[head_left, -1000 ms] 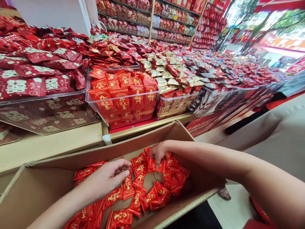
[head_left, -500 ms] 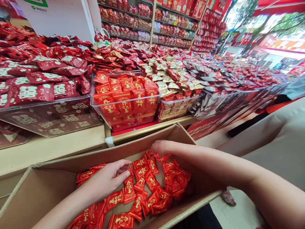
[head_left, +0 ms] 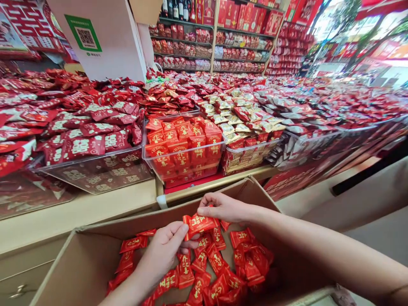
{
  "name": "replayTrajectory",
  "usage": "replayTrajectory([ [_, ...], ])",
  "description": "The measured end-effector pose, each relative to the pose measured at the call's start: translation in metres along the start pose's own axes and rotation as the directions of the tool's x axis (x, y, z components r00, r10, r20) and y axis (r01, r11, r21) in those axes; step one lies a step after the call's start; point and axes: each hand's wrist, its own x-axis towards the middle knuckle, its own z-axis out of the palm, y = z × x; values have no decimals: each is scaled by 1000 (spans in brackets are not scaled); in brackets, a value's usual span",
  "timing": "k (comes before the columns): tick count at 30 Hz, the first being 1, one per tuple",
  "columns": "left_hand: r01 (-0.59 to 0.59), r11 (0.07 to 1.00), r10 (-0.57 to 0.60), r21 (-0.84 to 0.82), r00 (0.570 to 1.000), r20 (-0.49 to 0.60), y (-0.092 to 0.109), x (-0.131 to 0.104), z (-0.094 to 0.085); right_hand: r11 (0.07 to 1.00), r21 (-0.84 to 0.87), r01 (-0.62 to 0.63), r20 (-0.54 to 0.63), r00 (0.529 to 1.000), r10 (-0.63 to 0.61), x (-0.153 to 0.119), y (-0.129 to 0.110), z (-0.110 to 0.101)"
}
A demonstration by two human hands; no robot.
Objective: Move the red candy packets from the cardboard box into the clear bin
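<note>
Between my two hands, above the cardboard box [head_left: 95,246], is a red candy packet [head_left: 200,222] with gold characters. My left hand [head_left: 170,242] pinches its left end between thumb and fingers. My right hand [head_left: 219,207] is closed on its upper right part. Whether more than one packet is in the grip, I cannot tell. Loose red packets [head_left: 218,257] of the same kind lie scattered on the box floor below, some hidden by my forearms.
Just beyond the box, a clear plastic bin [head_left: 185,163] holds upright rows of the same red packets. Maroon packets [head_left: 84,146] fill the bin to its left, gold ones [head_left: 251,123] the bin to its right. A white panel with a QR code [head_left: 86,38] stands behind.
My right hand has lifted a red candy packet from the box and brought it left. My left hand has closed on its other end. The view has tilted up a little.
</note>
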Motion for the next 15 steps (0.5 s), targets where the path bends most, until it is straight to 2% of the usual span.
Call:
replayTrajectory([
  [2, -48, 999, 47, -17, 997, -53, 5, -1, 0, 997, -82, -9, -52, 999, 5, 0, -2, 4],
  [4, -68, 998, 66, -16, 993, -103, 10, -4, 1, 983, -175, 51, -108, 992, -70, -1, -5, 9],
  [9, -164, 968, 199, 188, 963, -182, 18, -10, 1, 930, -295, 219, -134, 954, -267, -4, -18, 14],
  [12, -222, 964, 251, 144, 938, -238, 18, -12, 1, 894, -331, 302, -194, 905, -378, -6, -24, 15],
  [15, -279, 959, 283, 58, 913, -295, 18, -13, 2, 841, -379, 387, -261, 827, -498, -6, -26, 14],
])
